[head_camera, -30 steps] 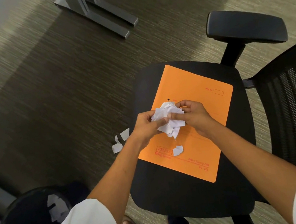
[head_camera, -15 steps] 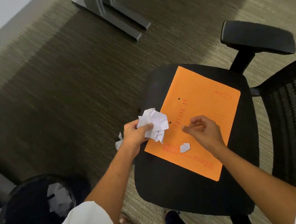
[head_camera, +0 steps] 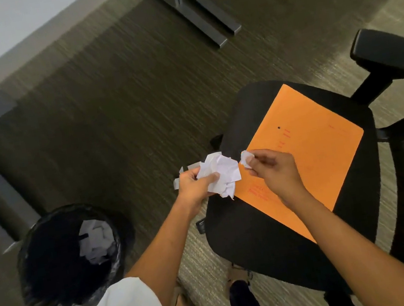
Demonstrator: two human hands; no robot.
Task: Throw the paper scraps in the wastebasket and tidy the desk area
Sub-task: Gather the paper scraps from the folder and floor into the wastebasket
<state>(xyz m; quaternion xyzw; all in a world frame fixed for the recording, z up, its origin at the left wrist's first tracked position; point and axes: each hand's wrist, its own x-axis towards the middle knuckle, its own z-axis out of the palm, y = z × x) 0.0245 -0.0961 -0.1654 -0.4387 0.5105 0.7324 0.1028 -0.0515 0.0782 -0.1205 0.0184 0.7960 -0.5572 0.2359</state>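
Floor: dark carpet [head_camera: 100, 121] is seen under everything, with a grey desk leg [head_camera: 188, 9] at the top.
Chair: a black office chair [head_camera: 274, 234] carries an orange folder [head_camera: 309, 151] on its seat.
Wastebasket: the black-lined wastebasket [head_camera: 42, 270], lower left, already holds white scraps.
Left hand: the left hand [head_camera: 195, 183] is curled round a crumpled paper wad [head_camera: 221, 173].
Right hand: a small scrap [head_camera: 245, 158] is pinched by the fingers [head_camera: 253, 166] of the right hand [head_camera: 275, 173].
Floor scraps: bits [head_camera: 185, 171] are glimpsed behind the left hand.
Risk: loose pieces could be shed short of the wastebasket, since the wad is only lightly bunched.

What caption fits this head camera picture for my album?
Left hand grips crumpled paper scraps, right hand pinches another scrap, wastebasket nearby.
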